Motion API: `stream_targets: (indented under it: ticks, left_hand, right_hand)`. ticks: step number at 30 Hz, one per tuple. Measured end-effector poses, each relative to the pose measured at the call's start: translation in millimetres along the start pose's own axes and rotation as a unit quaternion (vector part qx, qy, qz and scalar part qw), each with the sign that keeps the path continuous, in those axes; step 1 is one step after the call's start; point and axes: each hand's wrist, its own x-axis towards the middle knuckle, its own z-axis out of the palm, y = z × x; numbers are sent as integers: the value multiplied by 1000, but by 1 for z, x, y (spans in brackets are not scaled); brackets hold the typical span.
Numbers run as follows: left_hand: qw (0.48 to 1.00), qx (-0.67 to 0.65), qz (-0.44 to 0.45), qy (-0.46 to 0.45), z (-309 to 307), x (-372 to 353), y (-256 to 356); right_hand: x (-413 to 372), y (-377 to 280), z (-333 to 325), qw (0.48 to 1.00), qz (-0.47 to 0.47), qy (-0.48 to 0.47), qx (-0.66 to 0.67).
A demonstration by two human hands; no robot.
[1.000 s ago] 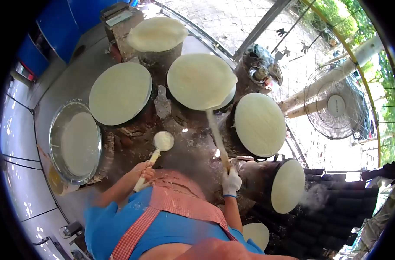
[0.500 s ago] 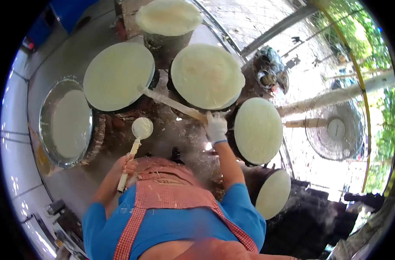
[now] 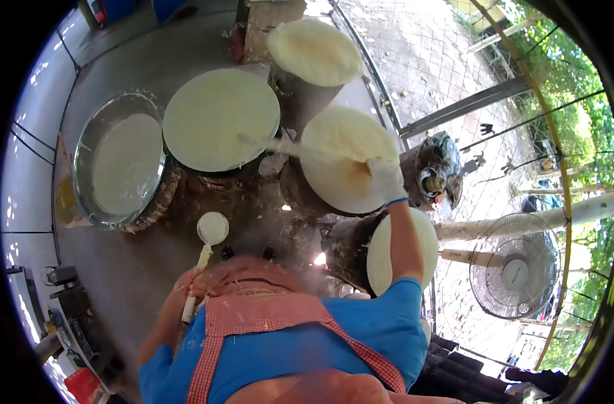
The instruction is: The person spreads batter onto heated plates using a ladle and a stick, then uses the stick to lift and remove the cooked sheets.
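My left hand (image 3: 191, 285) is closed round the pale handle of a ladle (image 3: 213, 228), whose round cup holds pale batter. In a white glove, my right hand (image 3: 386, 178) grips the brownish end of a long flat stick (image 3: 285, 147), blurred by motion. The stick crosses the middle round griddle (image 3: 344, 128), which is covered with a pale sheet, and its far tip lies over the left griddle (image 3: 219, 116), coated with smooth batter. Beside that griddle, at the left, stands a wide metal basin (image 3: 127, 168) of white batter.
Another pale-covered griddle (image 3: 315, 52) stands at the top, and one (image 3: 380, 252) lies partly under my right forearm. A caged fan (image 3: 514, 269) is at the right. A dark bundle (image 3: 436, 168) sits by the middle griddle. Metal equipment (image 3: 71, 303) stands lower left.
My right hand has moved up and right, from beside the middle griddle to over its right part, with the stick. The view has shifted. My left hand still holds the ladle.
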Motion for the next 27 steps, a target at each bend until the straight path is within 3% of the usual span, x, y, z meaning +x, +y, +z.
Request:
stream_targets:
  ticks: [2,4,7,10,12,14,16,18,19,20,21,22,23,24,26,27]
  left_hand:
    - [1000,-7,2,-7,-9,-3,12]
    - [1000,-3,8,-13,-16,-4,26]
    - [981,-113,-61,-144,8,-20,28]
    - [991,-113,-15,-75,2,-11,37]
    - [987,-111,-25,-116,0,-5,44]
    - [983,-102,-2,-154,16,-4,38]
    - [981,-111,44,-153,16,8,30]
    - [975,-148,131,-102,29,13,21]
    - [965,-177,113,-156,38,13,16]
    - [952,-204,92,-210,50,14,7]
    - [946,-221,120,-204,65,11,-2]
    - [940,-238,146,-197,82,7,-11]
    - [933,-256,171,-188,96,6,-18]
    - [927,-265,162,-212,106,8,-20]
    - [916,-282,144,-248,121,4,-26]
    - [913,-300,181,-209,141,-4,-32]
  right_hand:
    - [19,14,-52,998,50,-3,-31]
    - [41,29,-91,994,92,56,-27]
    - [97,47,-152,990,110,90,-4]
    - [168,62,-203,986,134,96,-18]
    - [213,88,-223,979,129,161,-6]
    - [239,107,-244,948,219,134,186]
    - [270,150,-219,900,322,121,268]
    - [297,192,-148,919,286,96,252]
    - [317,212,-94,868,326,121,356]
    - [334,225,-39,886,302,125,329]
    - [341,200,-15,705,361,185,582]
    - [368,215,58,745,307,200,557]
    - [353,153,25,615,371,215,661]
    - [361,129,33,504,405,232,727]
    - [399,121,103,414,467,191,757]
    - [419,117,143,391,486,221,750]
